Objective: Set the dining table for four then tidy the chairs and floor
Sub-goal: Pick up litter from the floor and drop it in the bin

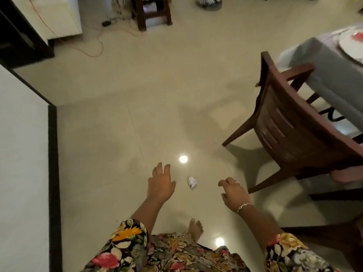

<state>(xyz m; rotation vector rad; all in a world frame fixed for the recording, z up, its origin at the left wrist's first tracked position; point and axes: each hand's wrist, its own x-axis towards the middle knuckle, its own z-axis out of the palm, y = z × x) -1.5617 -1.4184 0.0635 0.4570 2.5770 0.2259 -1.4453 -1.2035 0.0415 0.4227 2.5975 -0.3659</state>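
A small crumpled white paper ball (192, 182) lies on the pale tiled floor (137, 95) in front of my bare foot. My left hand (160, 183) hovers just left of the paper, fingers spread and relaxed, holding nothing. Off to the paper's right, my right hand (233, 191) hangs with loosely curled fingers and is empty. A dark wooden chair (290, 134) stands at the right, facing the dining table (324, 71) with its grey cloth. A white plate (351, 46) with something red on it sits on the table's corner.
A white wall with a black skirting (53, 173) runs along the left. A wooden stool (151, 14) and loose cables, one an orange cord (94, 54), lie at the far side. A second dark chair part (334, 240) shows at the lower right.
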